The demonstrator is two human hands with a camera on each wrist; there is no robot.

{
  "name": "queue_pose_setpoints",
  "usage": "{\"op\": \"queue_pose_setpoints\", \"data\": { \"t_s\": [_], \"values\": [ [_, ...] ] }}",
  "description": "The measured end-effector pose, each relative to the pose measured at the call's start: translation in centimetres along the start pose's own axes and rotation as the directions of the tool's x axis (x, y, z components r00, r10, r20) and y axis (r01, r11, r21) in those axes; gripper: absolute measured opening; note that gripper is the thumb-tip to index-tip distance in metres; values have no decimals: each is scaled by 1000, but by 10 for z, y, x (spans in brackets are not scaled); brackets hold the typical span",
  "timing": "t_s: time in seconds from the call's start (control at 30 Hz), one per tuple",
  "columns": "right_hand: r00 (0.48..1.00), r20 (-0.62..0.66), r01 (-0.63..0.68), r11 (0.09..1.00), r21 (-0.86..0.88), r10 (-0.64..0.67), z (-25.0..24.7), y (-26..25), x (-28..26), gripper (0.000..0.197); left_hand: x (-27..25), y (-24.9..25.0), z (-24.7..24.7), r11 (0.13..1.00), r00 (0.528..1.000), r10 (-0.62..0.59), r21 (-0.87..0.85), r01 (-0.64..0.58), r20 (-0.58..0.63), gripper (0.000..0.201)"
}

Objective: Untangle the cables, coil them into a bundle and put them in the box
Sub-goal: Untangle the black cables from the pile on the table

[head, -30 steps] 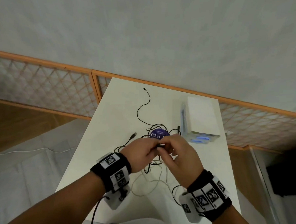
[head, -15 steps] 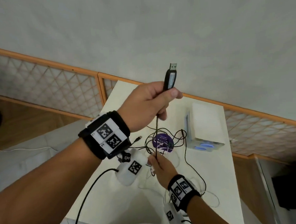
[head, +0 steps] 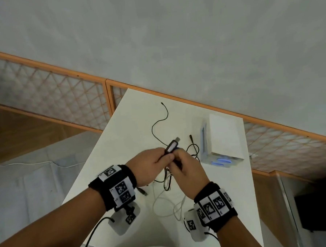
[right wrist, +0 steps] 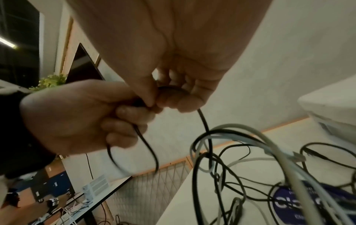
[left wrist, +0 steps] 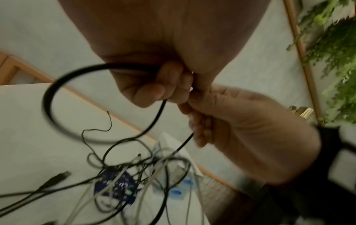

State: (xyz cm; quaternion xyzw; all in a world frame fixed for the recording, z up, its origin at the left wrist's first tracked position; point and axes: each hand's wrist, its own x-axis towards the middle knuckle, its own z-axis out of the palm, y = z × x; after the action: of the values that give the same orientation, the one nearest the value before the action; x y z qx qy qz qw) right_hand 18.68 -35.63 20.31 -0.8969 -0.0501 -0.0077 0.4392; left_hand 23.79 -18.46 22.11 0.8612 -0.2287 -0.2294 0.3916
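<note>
My left hand (head: pixel 156 161) grips a black USB plug (head: pixel 172 146), which sticks up past its thumb. A loop of the same black cable (left wrist: pixel 57 109) curls out under the left hand's fingers (left wrist: pixel 152 92). My right hand (head: pixel 183 169) touches the left and pinches this black cable (right wrist: pixel 204 121) just below it. A tangle of black and white cables (head: pixel 167 181) hangs from both hands onto the white table (head: pixel 132 125). The white cable (right wrist: pixel 269 143) runs through the tangle. The white box (head: pixel 224 137) stands to the right, with its opening not visible.
A round purple disc (right wrist: pixel 308 202) lies under the tangle. One thin black cable end (head: pixel 159 121) trails toward the table's far edge. A second USB plug (left wrist: pixel 57 178) lies at the left. An orange-framed lattice rail (head: pixel 63 102) runs behind the table.
My left hand has come down from its raised position with the USB plug. My right hand rose from the tangle and now holds the black cable beside the left hand.
</note>
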Motion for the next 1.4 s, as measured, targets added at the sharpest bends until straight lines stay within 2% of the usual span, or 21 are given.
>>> {"op": "queue_pose_setpoints", "data": {
  "t_s": [0.07, 0.17, 0.3, 0.4, 0.47, 0.53, 0.6, 0.67, 0.73, 0.77, 0.8, 0.87, 0.9, 1.0, 1.03, 1.13, 1.23, 1.27, 1.33, 1.37, 1.4],
  "values": [
    [999, 4, -45, 997, 64, 44, 4, 7, -3, 15, 1, 8, -8, 999, 998, 28, 47, -26, -53, 32],
    [989, 58, -137, 988, 71, 133, 24, 33, -8, 28, -3, 27, -27, 997, 987, 75, 0, -76, -140, 33],
    [955, 110, -263, 958, -116, 275, 45, 80, -16, 27, -24, 56, -54, 984, 960, 144, -65, -164, -240, 29],
    [938, 131, -291, 934, -207, 321, 49, 110, -21, 20, -47, 71, -65, 962, 933, 224, -92, -259, -283, 29],
    [916, 171, -306, 909, -282, 362, 43, 117, -15, 19, -60, 72, -64, 940, 916, 257, -141, -311, -309, 30],
    [888, 215, -318, 879, -355, 407, 26, 102, -1, 22, -67, 64, -57, 927, 906, 240, -195, -321, -350, 29],
    [924, 155, -282, 896, -342, 350, -3, 68, 17, 22, -68, 48, -46, 934, 915, 183, -227, -276, -359, 29],
    [964, -1, -257, 932, -255, 265, -40, 25, 32, 22, -65, 31, -35, 944, 926, 144, -233, -234, -349, 30],
    [976, -183, -148, 973, -179, 115, -71, -15, 37, 22, -61, 17, -27, 947, 936, 108, -251, -199, -335, 30],
    [974, -222, -89, 982, -164, 51, -81, -28, 39, 20, -59, 12, -24, 950, 943, 92, -256, -179, -321, 32],
    [979, -202, -51, 985, -163, 17, -86, -36, 40, 19, -57, 8, -21, 953, 948, 82, -253, -165, -306, 37],
    [999, -39, -20, 972, -234, 11, -90, -42, 40, 20, -54, 5, -17, 956, 956, 76, -251, -150, -283, 47],
    [1000, -2, -5, 963, -269, 5, -92, -41, 39, 21, -53, 4, -16, 959, 960, 69, -247, -139, -273, 50],
    [987, -161, -2, 980, -200, -31, -99, -43, 41, 22, -46, 0, -13, 966, 963, 34, -237, -100, -268, 41],
    [989, -150, -15, 973, -229, -20, -99, -41, 41, 20, -45, -2, -12, 972, 961, 18, -221, -82, -277, 39],
    [991, 106, -21, 895, -446, 76, -90, -29, 34, 20, -40, -14, -7, 986, 968, -34, -168, -9, -249, 42],
    [998, 47, -34, 944, -327, 52, -87, -23, 26, 19, -39, -21, -6, 989, 966, -71, -141, 36, -249, 37],
    [996, 69, -25, 932, -362, 53, -83, -23, 23, 20, -38, -21, -4, 987, 962, -76, -157, 36, -262, 34],
    [977, 201, 29, 881, -472, 76, -67, -23, 18, 23, -37, -14, -2, 954, 955, -71, -300, -21, -290, 21],
    [962, 260, 55, 877, -477, 81, -56, -24, 13, 23, -37, -8, -2, 925, 960, -64, -377, -46, -272, 10],
    [951, 300, 73, 892, -445, 72, -45, -25, 8, 21, -36, -4, -2, 906, 970, -41, -418, -65, -239, 8]
  ]
}}
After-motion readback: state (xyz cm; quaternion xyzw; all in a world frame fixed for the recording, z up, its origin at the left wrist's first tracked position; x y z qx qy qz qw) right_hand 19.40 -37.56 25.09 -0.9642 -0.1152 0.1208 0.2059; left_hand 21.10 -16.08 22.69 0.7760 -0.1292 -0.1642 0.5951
